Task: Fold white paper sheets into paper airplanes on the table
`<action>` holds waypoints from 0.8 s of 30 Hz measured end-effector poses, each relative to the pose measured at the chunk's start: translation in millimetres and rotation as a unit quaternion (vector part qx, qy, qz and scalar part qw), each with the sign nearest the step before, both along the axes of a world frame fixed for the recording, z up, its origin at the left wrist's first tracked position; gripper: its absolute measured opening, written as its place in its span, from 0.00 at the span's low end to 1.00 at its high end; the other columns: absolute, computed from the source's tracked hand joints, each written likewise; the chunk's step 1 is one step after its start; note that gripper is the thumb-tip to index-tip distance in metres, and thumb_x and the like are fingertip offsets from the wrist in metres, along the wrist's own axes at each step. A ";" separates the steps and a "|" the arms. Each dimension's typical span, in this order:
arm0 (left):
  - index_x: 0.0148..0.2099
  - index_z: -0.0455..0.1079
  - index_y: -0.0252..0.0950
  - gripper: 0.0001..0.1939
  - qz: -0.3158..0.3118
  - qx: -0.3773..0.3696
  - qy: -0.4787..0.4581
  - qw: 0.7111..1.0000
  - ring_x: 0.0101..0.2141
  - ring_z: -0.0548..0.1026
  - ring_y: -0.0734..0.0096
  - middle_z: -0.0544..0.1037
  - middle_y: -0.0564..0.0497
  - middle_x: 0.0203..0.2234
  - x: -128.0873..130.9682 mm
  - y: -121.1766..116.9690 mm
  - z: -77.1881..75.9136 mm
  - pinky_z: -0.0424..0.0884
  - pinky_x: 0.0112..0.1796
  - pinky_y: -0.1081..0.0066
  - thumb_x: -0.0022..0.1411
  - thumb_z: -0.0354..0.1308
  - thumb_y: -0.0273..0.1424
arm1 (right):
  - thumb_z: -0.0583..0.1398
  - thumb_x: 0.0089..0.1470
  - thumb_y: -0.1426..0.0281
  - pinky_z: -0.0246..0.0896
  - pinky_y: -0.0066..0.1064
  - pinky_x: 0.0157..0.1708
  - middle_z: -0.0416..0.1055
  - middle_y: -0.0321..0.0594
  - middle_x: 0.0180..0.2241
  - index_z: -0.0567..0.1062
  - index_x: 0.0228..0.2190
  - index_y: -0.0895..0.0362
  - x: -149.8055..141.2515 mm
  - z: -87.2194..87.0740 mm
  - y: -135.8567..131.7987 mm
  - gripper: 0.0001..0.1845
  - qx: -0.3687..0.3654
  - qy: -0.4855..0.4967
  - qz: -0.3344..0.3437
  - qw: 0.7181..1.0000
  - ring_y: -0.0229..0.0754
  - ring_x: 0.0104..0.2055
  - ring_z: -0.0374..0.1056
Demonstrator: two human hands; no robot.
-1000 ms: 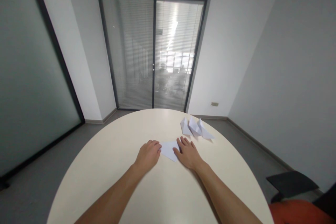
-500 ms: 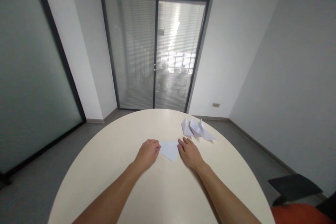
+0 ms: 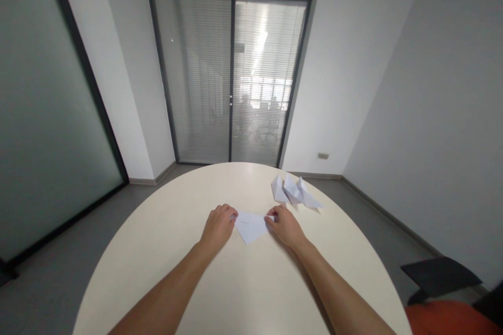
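A folded sheet of white paper (image 3: 250, 226) lies between my hands near the middle of the round table, one point of it facing me. A crease line runs across its upper part. My left hand (image 3: 220, 224) pinches its left corner between thumb and fingers. At the right corner, my right hand (image 3: 285, 224) is closed on the paper in the same way. The fingers cover both corners. Beyond my right hand stand several folded white paper shapes (image 3: 293, 191), close together with pointed tops.
The cream round table (image 3: 176, 251) has its far edge just past the folded shapes. An orange-seated chair (image 3: 444, 316) with a black armrest (image 3: 440, 276) stands at the lower right. Glass doors with blinds (image 3: 231, 78) are in the wall ahead.
The paper's near point has shifted left and its crease now shows. My right hand has gone from resting with spread fingers at the paper's edge to pinching its corner.
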State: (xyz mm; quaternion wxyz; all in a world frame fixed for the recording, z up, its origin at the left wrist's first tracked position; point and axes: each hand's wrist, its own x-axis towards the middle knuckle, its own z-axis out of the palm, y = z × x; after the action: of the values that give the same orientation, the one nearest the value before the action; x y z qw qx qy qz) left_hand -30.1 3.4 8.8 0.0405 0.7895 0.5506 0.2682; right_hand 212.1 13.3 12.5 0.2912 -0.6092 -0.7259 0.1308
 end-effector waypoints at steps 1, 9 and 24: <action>0.42 0.76 0.37 0.10 -0.002 0.000 0.003 1.000 0.42 0.74 0.61 0.79 0.47 0.39 0.7 -1.1 1.8 0.66 0.45 0.64 0.64 0.54 0.23 | 0.59 0.55 0.67 0.60 0.32 0.37 0.76 0.43 0.35 0.76 0.32 0.56 -0.7 0.4 -0.5 0.07 -0.003 0.014 0.004 1.000 0.45 0.36 0.70; 0.47 0.74 0.38 0.11 -0.008 0.016 -0.111 0.994 0.40 0.78 0.61 0.81 0.46 0.40 12.8 -7.8 4.0 0.69 0.44 0.64 0.68 0.51 0.32 | 0.55 0.61 0.60 0.64 0.34 0.38 0.79 0.42 0.36 0.72 0.36 0.53 -10.1 10.4 -8.0 0.11 0.092 0.143 0.020 0.985 0.47 0.39 0.74; 0.46 0.69 0.34 0.25 -0.075 -0.139 -0.477 0.864 0.38 0.79 0.61 0.81 0.42 0.40 31.5 1.9 -11.7 0.75 0.39 0.65 0.63 0.51 0.52 | 0.56 0.61 0.69 0.64 0.42 0.53 0.74 0.44 0.54 0.72 0.45 0.51 -28.8 19.6 -32.9 0.11 0.038 0.102 0.243 0.964 0.46 0.55 0.71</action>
State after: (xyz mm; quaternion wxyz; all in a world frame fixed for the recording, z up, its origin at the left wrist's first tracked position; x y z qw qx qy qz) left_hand 1.4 5.3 -2.9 0.4274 0.5900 0.4347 0.5293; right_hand 183.3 -19.6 32.1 0.3461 -0.3868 -0.8230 0.2309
